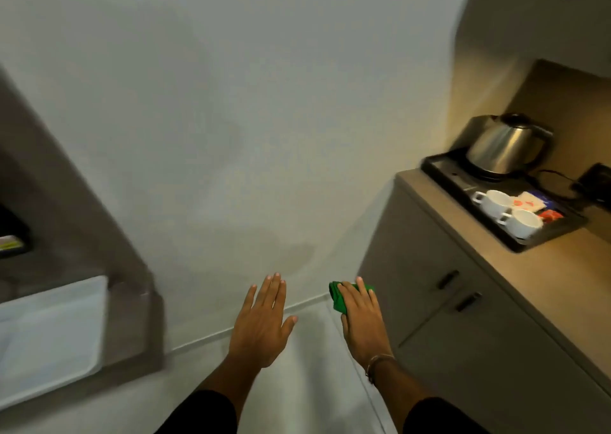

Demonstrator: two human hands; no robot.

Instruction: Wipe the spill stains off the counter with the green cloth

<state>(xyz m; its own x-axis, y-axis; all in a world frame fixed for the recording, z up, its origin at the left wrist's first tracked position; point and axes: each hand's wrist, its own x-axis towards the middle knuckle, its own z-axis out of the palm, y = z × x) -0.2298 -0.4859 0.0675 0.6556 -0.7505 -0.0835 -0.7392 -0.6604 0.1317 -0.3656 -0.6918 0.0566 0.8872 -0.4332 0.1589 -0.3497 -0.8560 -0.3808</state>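
Note:
My right hand [362, 321] is held out low in the middle of the view, its fingers closed over a folded green cloth [337, 296] that sticks out to the left of them. To its left my left hand [263, 318] is stretched flat with the fingers apart, holding nothing. Both hands hang in front of the pale wall and floor. The beige counter [542, 268] runs along the right side, to the right of and beyond my right hand. No stain shows clearly on it from here; the picture is blurred.
A black tray [515, 245] on the counter carries a steel kettle [506, 144], two white cups [509, 212] and some sachets. Cabinet doors with dark handles [459, 291] sit under the counter. A grey unit with a white panel [49, 337] stands at the left.

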